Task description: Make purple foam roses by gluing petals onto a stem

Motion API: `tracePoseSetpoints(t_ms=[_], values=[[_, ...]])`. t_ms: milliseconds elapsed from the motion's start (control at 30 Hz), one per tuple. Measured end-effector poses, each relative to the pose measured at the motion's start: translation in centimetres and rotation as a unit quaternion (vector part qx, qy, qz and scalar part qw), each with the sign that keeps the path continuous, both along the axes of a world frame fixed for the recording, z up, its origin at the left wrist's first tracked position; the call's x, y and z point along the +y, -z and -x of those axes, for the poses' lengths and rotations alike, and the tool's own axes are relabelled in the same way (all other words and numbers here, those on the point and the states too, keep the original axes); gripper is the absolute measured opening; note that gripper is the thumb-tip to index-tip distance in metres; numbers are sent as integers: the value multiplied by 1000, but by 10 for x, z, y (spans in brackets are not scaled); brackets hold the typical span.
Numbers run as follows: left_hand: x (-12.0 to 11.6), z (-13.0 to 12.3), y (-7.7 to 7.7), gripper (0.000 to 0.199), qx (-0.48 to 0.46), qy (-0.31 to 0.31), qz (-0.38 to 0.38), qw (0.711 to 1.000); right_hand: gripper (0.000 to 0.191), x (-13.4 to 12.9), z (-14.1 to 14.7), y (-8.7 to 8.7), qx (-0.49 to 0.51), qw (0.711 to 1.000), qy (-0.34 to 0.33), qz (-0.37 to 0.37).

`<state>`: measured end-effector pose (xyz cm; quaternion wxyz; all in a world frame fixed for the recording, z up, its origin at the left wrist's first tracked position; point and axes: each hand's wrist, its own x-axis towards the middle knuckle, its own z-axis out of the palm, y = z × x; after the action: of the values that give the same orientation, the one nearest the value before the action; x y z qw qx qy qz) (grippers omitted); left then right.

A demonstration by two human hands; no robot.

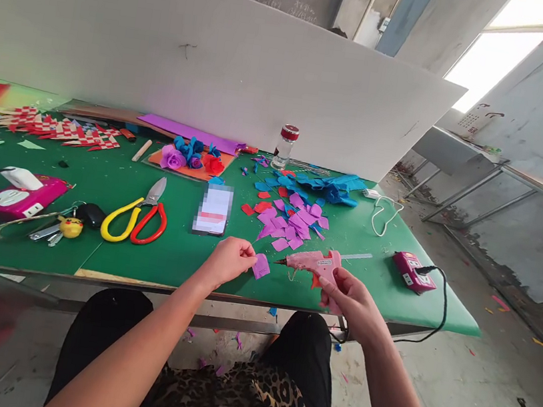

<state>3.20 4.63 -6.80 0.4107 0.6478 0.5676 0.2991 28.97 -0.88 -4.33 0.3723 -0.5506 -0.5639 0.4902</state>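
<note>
Between the fingertips of my left hand (230,262) is a small purple paper petal (261,267), pinched at its left edge. My right hand (351,302) is wrapped round the handle of a pink hot glue gun (311,263). The gun's dark nozzle points left, a short gap from the petal. A clear glue stick (358,256) juts from its back end. Just beyond both hands lies a loose heap of purple petals (294,220), with blue and red pieces among them.
A phone (213,210), yellow-and-red-handled scissors (141,212) and keys (58,227) lie to the left on the green table (172,260). Paper flowers (192,155) and a glass jar (285,148) stand behind. Two pink power sockets, the right one (414,273) with a black cord, sit at the sides.
</note>
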Motion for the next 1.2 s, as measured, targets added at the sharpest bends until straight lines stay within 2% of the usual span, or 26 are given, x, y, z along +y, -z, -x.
tracePoseSetpoints(t_ms=[167, 333, 400, 567, 667, 800, 833, 900, 967, 1033, 1100, 1200], values=[[1, 4, -4, 20, -69, 10, 33, 997, 44, 15, -17, 5, -21, 999, 30, -5], [2, 9, -10, 24, -103, 23, 83, 991, 52, 40, -45, 28, -105, 989, 82, -59], [3, 11, -12, 24, -114, 29, 96, 988, 53, 51, -57, 37, -157, 977, 114, -89], [9, 13, -23, 26, -163, 54, 124, 977, 52, 72, -77, 53, -320, 919, 150, -174], [18, 15, -33, 25, -210, 92, 149, 962, 48, 74, -80, 53, -338, 910, 156, -184], [29, 13, -46, 24, -228, 107, 158, 955, 38, 66, -60, 36, -342, 885, 197, -249], [31, 12, -49, 24, -226, 108, 156, 955, 34, 63, -48, 30, -329, 882, 187, -280], [34, 10, -52, 24, -221, 112, 153, 957, 31, 54, -21, 18, -281, 899, 111, -317], [36, 9, -55, 25, -215, 108, 146, 959, 48, 40, 10, 9, -248, 915, 5, -317], [40, 12, -57, 25, -210, 93, 129, 965, 56, 20, 37, 4, -219, 932, -88, -276], [45, 19, -60, 26, -204, 71, 106, 971, 54, -3, 54, 1, -203, 941, -151, -225], [54, 34, -68, 27, -192, 54, 89, 976, 32, -25, 61, -3, -155, 933, -283, -159]])
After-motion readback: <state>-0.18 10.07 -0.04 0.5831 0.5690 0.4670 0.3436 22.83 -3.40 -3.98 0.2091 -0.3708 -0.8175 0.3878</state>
